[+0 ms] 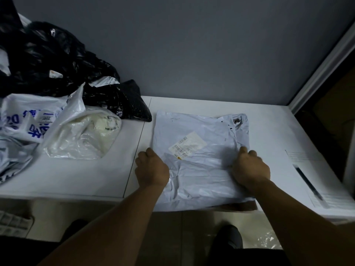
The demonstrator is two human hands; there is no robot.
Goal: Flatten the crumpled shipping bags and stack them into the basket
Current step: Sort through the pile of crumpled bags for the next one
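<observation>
White table (269, 121): wrinkled pale shipping bag (201, 173), label (187, 144) up; left hand (151, 169), right hand (250, 167), grip closed on sides

Dim, soft blur (edges bowed), muted shadows

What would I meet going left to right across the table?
Blue-print bag, clear bag, left hand, label on grey bag, right hand, pen.

Pale grey shipping bag (199, 160), black crumpled bags (48, 60), white blue-lettered bag (28, 120), white table (76, 175)
</observation>
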